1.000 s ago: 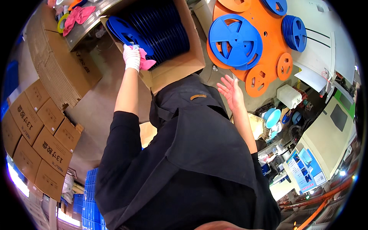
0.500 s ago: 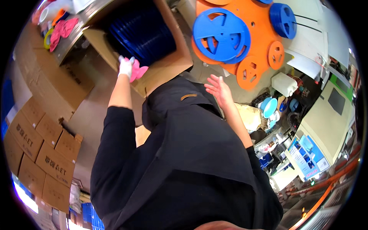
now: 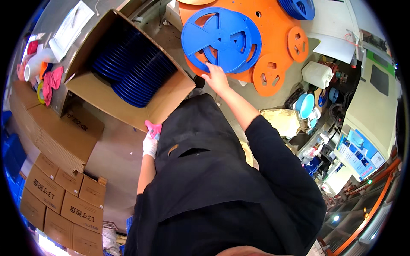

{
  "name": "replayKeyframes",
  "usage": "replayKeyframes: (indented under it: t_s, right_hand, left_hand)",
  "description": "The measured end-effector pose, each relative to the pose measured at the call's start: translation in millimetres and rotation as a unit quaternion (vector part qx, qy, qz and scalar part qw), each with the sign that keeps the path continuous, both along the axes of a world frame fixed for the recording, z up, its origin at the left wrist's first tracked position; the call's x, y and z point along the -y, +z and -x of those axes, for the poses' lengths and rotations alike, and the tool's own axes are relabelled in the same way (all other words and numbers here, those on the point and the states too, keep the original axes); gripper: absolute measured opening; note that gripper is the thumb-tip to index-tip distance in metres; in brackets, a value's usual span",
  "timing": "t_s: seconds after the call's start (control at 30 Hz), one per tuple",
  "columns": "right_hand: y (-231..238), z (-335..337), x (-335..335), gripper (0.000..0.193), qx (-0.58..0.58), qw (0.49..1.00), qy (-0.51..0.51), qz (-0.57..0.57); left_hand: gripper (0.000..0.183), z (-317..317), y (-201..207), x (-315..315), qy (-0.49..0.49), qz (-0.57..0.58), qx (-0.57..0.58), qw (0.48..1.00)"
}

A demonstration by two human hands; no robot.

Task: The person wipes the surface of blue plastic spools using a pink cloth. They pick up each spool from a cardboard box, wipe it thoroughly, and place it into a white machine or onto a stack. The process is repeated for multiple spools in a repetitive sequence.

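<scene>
My left hand [image 3: 149, 146], in a white glove, is closed on a crumpled pink cloth [image 3: 153, 128] by the front corner of an open cardboard box [image 3: 106, 99]. Two rows of dark blue plastic reels [image 3: 139, 79] stand packed inside that box. Bare, my right hand [image 3: 218, 80] reaches the near rim of a large blue reel [image 3: 222, 36], its thumb apart from the fingers. That reel lies flat on top of another blue one, over an orange round table [image 3: 267, 32]. Some of the right fingers are hidden.
Smaller orange discs [image 3: 269, 76] sit around the orange table, and more blue reels [image 3: 297, 7] are stacked at its far right. A grey bench [image 3: 92, 25] with papers is at the far left. Stacked cartons [image 3: 47, 187] stand at left; a white canister [image 3: 317, 76] is at right.
My left hand has come back from the reels inside the box to its front corner with the pink cloth. My right hand has moved forward and left to the blue reel's rim.
</scene>
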State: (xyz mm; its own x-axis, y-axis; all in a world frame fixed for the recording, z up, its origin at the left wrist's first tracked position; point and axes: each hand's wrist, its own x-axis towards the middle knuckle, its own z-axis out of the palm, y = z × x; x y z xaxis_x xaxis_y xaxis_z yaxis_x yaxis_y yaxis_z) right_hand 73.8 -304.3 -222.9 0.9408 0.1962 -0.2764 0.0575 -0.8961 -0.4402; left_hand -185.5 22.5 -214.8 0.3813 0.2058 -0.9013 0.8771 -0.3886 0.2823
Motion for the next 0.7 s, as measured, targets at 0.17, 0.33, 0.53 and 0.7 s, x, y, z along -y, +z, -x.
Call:
replayKeyframes:
  t_s: [0.17, 0.33, 0.53, 0.7]
  right_hand:
    - [-23, -29, -19, 0.034, -0.010, 0.994, 0.069, 0.087]
    - [-18, -31, 10, 0.030, 0.046, 0.991, 0.074, 0.098]
    - [-26, -36, 48, 0.055, 0.078, 0.987, 0.075, 0.122]
    - [-39, -49, 24, 0.040, -0.015, 0.992, 0.016, 0.122]
  left_hand:
    - [0.045, 67, -49, -16, 0.247, 0.070, -0.009, 0.966]
    - [0.043, 69, -41, 0, 0.247, 0.060, 0.012, 0.967]
    - [0.041, 78, -46, -1, 0.108, -0.002, 0.066, 0.992]
    - [0.043, 72, -37, -7, 0.113, 0.004, 0.030, 0.993]
